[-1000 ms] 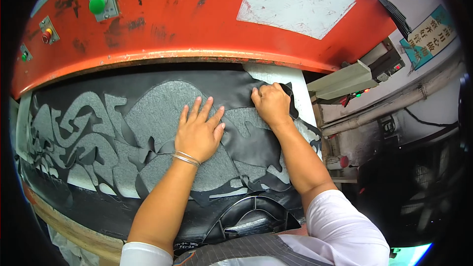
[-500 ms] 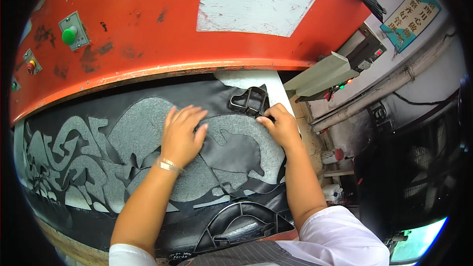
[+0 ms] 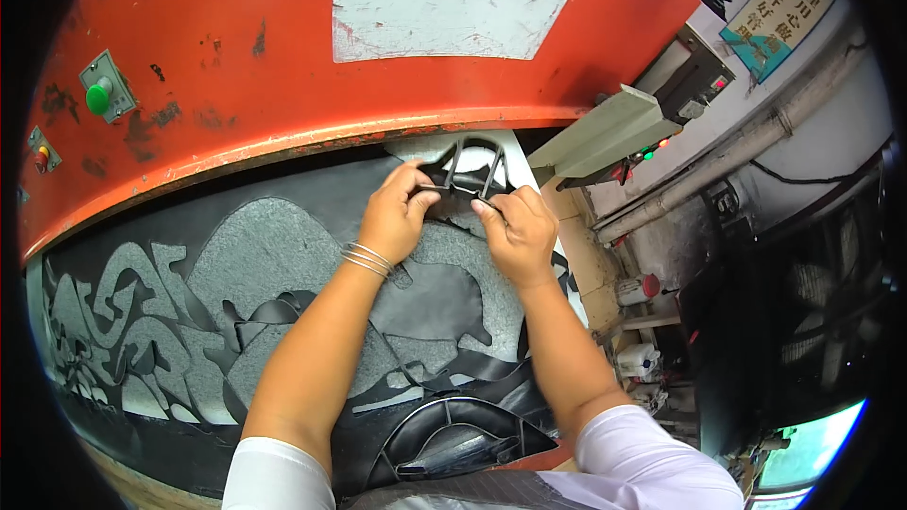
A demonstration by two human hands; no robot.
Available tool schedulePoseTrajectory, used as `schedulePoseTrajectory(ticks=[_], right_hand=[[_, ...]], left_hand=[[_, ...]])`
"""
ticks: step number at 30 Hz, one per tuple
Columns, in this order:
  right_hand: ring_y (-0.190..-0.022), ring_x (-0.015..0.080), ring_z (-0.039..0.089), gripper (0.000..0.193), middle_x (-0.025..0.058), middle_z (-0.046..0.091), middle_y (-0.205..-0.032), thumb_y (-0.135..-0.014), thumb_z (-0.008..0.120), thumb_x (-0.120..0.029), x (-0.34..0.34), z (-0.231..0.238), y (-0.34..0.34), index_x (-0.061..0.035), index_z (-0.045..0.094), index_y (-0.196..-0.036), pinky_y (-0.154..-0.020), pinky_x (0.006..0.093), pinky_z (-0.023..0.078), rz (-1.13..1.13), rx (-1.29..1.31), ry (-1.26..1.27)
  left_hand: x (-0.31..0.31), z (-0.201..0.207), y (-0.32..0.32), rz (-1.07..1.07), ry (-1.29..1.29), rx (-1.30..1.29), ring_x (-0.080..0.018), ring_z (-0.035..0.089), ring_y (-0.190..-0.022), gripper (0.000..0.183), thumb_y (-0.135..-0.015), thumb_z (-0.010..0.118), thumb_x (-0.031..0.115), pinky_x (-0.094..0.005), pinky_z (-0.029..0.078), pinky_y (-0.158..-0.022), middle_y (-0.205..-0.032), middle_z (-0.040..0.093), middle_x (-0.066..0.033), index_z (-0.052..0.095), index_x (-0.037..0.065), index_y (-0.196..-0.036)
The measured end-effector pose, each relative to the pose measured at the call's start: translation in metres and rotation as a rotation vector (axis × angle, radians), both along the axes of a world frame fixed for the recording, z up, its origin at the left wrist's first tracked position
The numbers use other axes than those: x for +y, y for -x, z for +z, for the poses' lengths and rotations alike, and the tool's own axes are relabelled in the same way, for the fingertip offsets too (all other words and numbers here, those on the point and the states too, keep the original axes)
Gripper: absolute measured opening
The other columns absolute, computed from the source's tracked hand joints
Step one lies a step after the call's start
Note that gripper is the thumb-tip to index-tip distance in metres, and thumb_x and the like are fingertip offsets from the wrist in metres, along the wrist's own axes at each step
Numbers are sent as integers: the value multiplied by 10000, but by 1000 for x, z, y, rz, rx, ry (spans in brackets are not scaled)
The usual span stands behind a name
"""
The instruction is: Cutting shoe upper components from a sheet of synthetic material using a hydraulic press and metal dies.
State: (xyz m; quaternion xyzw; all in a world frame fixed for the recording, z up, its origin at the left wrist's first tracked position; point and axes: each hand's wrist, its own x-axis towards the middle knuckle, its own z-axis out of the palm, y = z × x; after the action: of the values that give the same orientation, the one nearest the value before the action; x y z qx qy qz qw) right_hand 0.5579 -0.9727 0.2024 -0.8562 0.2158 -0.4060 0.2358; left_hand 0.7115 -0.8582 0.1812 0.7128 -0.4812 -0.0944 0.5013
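Note:
Both my hands grip a small black metal cutting die (image 3: 454, 162), its crossbars facing up, at the far right of the black sheet material (image 3: 312, 178). My left hand (image 3: 393, 215) pinches its left near edge between thumb and fingers, and my right hand (image 3: 522, 231) does the same on the right. Its far end stands over the white cutting board (image 3: 521, 162), and whether its lower edge touches anything is hidden. Under my arms, curved cut-outs in the sheet show a grey, fibrous layer (image 3: 260, 260). A larger curved black cutting die (image 3: 460, 408) lies close to my body.
The orange press beam (image 3: 283, 85) spans the far side, bearing a green push button (image 3: 98, 96). To the right are a grey metal arm (image 3: 612, 137) with a control box and a pipe (image 3: 704, 179) along the wall. Several leftover strips lie at the left.
My left hand has moved right and taken hold of the small cutting die. The die has shifted away from me and turned, with my right hand still on it.

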Motion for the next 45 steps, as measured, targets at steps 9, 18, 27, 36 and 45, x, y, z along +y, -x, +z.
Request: schedulePoseTrajectory(ticks=[9,18,27,36,45], right_hand=[[-803,277,610,197,94,635,-882,-774,722,-199,-14,-2,40,-45,682,-890,-685,370,474,41,441,192],[-976,386,603,457,240,642,-999,-808,687,-324,-46,-1,12,54,634,-1058,-851,457,471,-123,473,-401],[-1079,335,525,361,159,607,-1121,-785,652,-85,-20,27,72,-29,603,-1139,-944,410,422,294,301,-41],[-1195,463,413,689,324,416,-1302,-845,630,-496,70,-13,92,66,477,-1213,-1010,515,332,-142,213,-192],[-851,83,538,214,52,569,-1062,-845,643,-48,24,5,139,21,595,-1042,-736,268,475,217,-112,-858]], left_hand=[[5,-32,12,-70,3,-233,-309,583,-1117,286,-787,717,157,-360,474,-910,-1155,630,-150,634,86,-1051],[-6,-11,12,-137,83,246,-177,640,-996,499,-832,587,86,-269,469,-857,-1101,675,-125,479,37,-1317],[-21,-9,41,86,-217,-200,-289,499,-1116,359,-700,757,363,-451,315,-1045,-1089,602,-88,727,105,-949],[-35,-16,86,10,-330,-98,-294,398,-1322,276,-734,717,226,-641,120,-1080,-1208,600,-120,658,142,-990],[25,28,96,169,350,612,-126,514,-661,216,-850,653,179,-342,473,-611,-695,526,-40,505,24,-872]])
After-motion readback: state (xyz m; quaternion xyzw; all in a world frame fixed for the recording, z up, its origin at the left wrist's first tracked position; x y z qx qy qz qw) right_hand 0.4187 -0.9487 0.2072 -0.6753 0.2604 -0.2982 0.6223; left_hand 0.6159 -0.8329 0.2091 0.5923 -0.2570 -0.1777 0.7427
